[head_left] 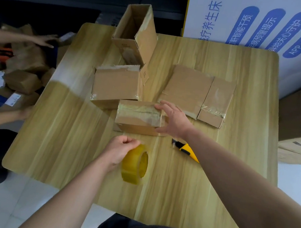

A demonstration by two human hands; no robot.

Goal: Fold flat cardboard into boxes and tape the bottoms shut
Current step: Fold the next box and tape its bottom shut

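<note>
Right hand, fingers spread, is bracing the small cardboard box, likely light and stiff, by its end; left hand is gripping the tape roll.

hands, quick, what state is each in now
Left hand: closed, gripping the yellow tape roll.
Right hand: open, fingers spread against the small taped box.
</note>
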